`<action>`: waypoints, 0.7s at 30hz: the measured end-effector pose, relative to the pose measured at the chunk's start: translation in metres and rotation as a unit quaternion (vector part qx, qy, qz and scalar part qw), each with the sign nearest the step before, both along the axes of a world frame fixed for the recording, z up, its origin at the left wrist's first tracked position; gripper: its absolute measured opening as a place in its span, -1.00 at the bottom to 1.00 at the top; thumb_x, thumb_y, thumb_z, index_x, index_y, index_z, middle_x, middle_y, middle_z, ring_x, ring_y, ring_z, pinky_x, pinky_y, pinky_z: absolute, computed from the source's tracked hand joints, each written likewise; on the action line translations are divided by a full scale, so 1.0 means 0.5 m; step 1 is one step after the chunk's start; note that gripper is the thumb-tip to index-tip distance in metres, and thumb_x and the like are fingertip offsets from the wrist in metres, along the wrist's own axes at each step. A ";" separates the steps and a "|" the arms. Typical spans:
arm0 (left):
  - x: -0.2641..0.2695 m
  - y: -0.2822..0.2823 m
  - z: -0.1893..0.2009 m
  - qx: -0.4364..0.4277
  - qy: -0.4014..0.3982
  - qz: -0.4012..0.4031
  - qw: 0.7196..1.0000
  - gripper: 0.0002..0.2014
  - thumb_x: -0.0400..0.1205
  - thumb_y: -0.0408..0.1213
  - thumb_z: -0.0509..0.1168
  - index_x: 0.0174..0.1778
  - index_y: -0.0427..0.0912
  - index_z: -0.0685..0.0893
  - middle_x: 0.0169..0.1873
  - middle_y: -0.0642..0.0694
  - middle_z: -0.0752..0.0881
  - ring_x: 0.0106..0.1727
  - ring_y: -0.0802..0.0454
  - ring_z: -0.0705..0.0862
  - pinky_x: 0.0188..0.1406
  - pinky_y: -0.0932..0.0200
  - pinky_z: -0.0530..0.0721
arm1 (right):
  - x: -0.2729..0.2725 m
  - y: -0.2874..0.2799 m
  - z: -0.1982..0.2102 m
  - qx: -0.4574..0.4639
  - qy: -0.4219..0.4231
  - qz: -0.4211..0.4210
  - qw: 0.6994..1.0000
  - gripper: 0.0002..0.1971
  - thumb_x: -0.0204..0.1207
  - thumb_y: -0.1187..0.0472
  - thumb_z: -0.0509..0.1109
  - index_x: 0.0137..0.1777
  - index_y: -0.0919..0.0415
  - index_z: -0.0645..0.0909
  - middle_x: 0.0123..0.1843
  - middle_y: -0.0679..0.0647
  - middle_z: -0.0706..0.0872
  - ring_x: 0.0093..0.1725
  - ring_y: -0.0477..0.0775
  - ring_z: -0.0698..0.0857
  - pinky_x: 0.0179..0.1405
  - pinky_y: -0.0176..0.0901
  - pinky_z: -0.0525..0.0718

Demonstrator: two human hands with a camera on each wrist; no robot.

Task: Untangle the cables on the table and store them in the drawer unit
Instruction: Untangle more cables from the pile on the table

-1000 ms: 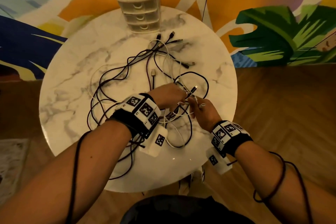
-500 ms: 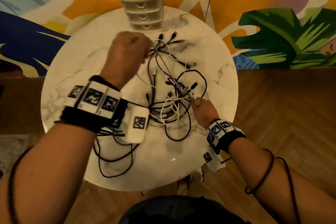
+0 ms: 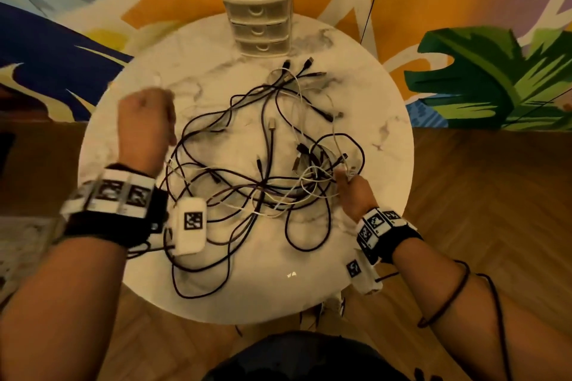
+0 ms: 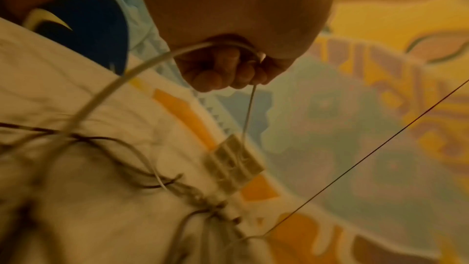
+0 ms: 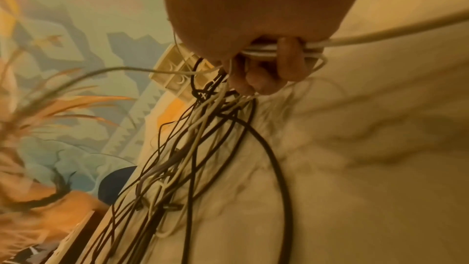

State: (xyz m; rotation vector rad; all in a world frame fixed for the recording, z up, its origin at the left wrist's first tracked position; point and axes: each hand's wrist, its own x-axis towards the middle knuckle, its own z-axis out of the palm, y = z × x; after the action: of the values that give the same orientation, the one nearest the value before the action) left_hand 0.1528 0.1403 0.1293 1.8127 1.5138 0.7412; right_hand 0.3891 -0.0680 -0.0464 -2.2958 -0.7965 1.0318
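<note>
While raised over table's left side:
Table (image 3: 148, 260): round, marble.
Drawer unit (image 3: 259, 14): far edge, 3 drawers.
Cables (image 3: 263, 182): dark + white tangle, mid-table.
L hand (image 3: 145, 127): fist gripping white cable (image 4: 142, 67).
R hand (image 3: 356, 192): fingers (image 5: 289, 61) curled round white strands at tangle's right.

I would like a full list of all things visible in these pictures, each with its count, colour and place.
dark cables: several, number unclear, tangled at the table's middle
white cables: a few, woven through the same tangle
drawer unit: one, cream, three shut drawers, far edge of the table
table: one, round, white marble
wall mural: one, orange, blue and green, behind the table
floor: brown wood, to the right
wrist bands: two, black with white marker tags
left hand: raised over the table's left side, grips a white cable
right hand: at the tangle's right edge, holds white strands
</note>
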 end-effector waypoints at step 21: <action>0.238 -0.317 -0.167 -0.218 -0.014 -0.336 0.916 -0.74 0.58 -0.33 0.31 0.17 -0.02 0.54 0.15 -0.04 0.55 0.03 0.01 0.66 -0.02 0.05 0.71 | 0.000 -0.028 0.170 0.306 0.122 -0.120 0.937 -0.63 0.76 0.11 0.01 0.03 0.30 0.60 -0.61 0.05 0.44 -0.63 -0.06 0.39 -0.58 -0.34 0.37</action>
State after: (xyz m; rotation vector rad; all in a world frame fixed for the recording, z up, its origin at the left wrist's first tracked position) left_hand 0.2718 -0.0180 0.0460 1.7789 0.8360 0.0774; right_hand 0.3890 -0.0820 0.0384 -1.6474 -0.6051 0.7922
